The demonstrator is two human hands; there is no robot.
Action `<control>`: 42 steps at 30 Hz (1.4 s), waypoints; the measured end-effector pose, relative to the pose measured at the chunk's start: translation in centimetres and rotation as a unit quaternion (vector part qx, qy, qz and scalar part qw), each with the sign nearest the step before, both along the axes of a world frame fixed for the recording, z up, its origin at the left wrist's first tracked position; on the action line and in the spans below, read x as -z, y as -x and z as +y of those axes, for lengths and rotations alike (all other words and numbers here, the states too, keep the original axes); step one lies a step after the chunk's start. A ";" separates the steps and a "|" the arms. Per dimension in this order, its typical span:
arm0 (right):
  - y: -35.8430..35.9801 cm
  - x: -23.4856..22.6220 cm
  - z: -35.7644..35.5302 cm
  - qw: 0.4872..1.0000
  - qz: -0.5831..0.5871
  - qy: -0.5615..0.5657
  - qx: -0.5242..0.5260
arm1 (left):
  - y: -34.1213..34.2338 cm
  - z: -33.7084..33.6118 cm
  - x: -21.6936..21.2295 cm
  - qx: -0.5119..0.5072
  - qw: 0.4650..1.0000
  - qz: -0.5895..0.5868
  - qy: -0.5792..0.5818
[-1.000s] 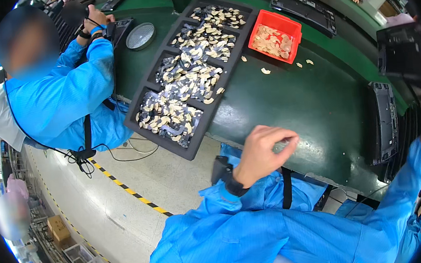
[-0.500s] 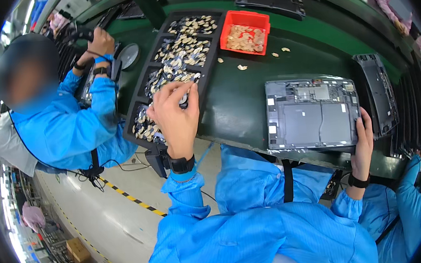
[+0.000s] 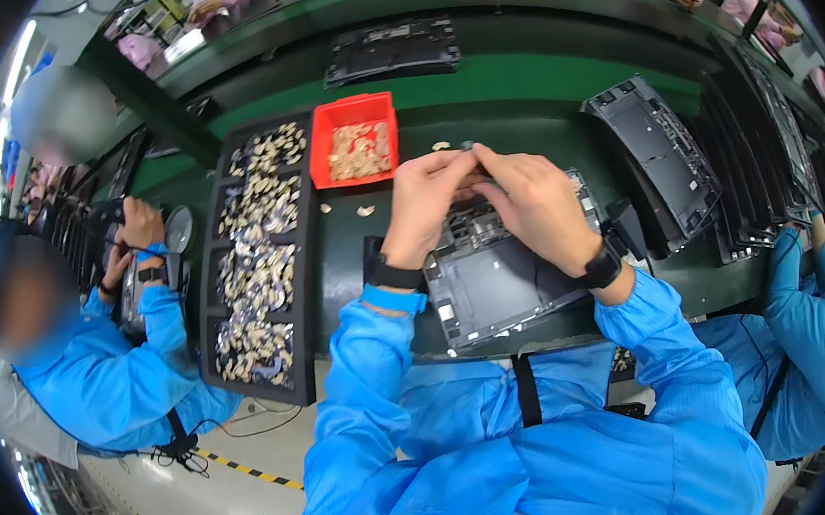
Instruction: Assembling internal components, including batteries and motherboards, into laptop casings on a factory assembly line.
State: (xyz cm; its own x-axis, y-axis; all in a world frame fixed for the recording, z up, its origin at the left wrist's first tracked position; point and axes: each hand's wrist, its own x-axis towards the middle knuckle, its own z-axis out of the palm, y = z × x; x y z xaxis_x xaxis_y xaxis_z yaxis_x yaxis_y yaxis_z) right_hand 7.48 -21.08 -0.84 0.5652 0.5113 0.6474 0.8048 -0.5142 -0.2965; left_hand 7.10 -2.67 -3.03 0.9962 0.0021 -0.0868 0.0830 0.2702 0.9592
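My left hand (image 3: 427,202) and my right hand (image 3: 536,207) meet above the far edge of an opened tablet-like device (image 3: 518,283). Between their pinched fingertips is a small dark piece (image 3: 466,145), too small to make out fully. The device lies tilted on the green table, its circuit parts at the far side and a flat grey panel nearer me. My hands hide part of its far edge. Left of them stands a long black tray (image 3: 307,267) with compartments full of small black-and-cream pieces (image 3: 262,271).
A red bin (image 3: 350,106) holds cream-coloured scraps, with loose scraps (image 3: 366,210) beside it. Another opened device (image 3: 654,163) leans at the right, near a row of dark panels (image 3: 746,145). More housings (image 3: 391,50) lie at the back. A co-worker in blue (image 3: 99,373) works at the left.
My left hand has left the tray and come over the device. My right hand has let go of the device's right edge and joined the left. The device is now turned; the view has shifted right.
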 end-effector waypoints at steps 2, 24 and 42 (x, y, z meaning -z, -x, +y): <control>-1.0 0.9 -0.4 1.000 0.005 -0.011 -0.004 | 0.2 -0.1 0.0 -0.011 0.998 0.020 0.062; -2.6 1.5 -1.4 0.795 0.485 -0.330 -0.152 | 1.2 -1.7 0.2 -0.051 0.986 -0.161 0.009; -2.9 1.9 -1.6 0.821 0.458 -0.273 -0.206 | 1.9 0.1 -2.0 -0.077 0.904 -0.293 -0.302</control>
State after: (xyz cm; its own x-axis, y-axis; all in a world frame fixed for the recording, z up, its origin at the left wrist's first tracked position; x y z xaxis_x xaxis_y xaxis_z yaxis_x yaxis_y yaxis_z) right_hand 10.33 -22.68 -2.74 0.7944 0.5564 0.2436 0.1880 0.1561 -0.9697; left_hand 5.25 -2.54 -1.05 0.8545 0.0153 0.5193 -0.4814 -0.3524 0.8025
